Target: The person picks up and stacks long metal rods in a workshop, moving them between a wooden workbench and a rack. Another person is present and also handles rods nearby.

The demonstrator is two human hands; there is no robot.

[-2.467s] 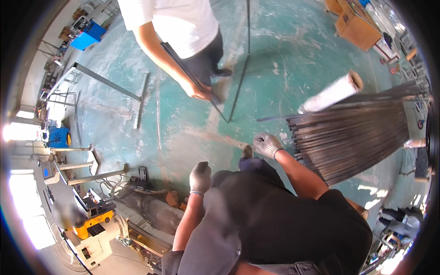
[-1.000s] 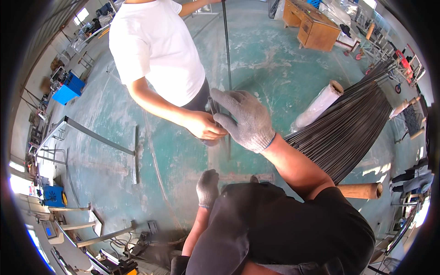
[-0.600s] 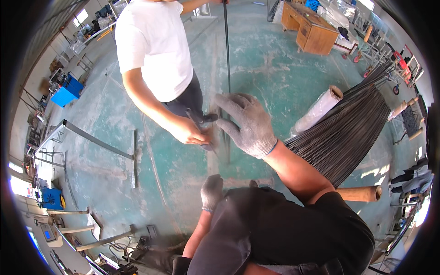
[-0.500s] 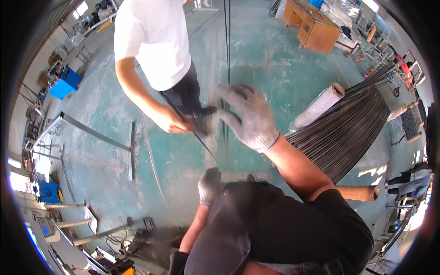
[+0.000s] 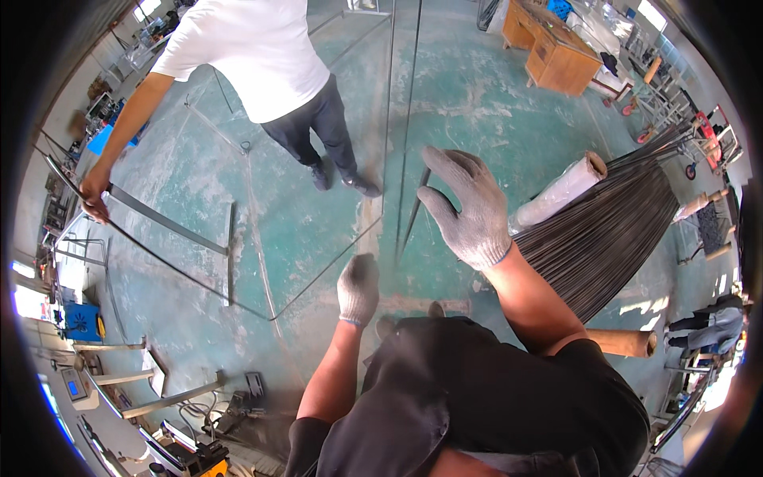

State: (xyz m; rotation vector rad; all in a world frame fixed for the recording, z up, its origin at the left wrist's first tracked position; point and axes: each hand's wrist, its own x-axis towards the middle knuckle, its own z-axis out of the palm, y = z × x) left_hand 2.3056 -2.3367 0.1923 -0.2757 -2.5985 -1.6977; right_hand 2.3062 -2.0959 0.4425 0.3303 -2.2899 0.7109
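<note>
Out from the middle to your far left has swung your co-worker's hand since half a second ago, a long dark strip in its grasp, slanting down toward a corner over the green floor. Your right hand, gloved, is lifted, its thumb and index finger spread apart; a dark rod shows at that gap, slanting down, though you cannot tell whether they touch it. Your left hand, also gloved, has its fingers curled in near your knees; whether they grip anything, you cannot tell. On your right, clear plastic wraps a pale roll beside a fanned bundle of dark rods. Farther off, a wooden desk has a blue object on top, and its fronts hide the inside.
</note>
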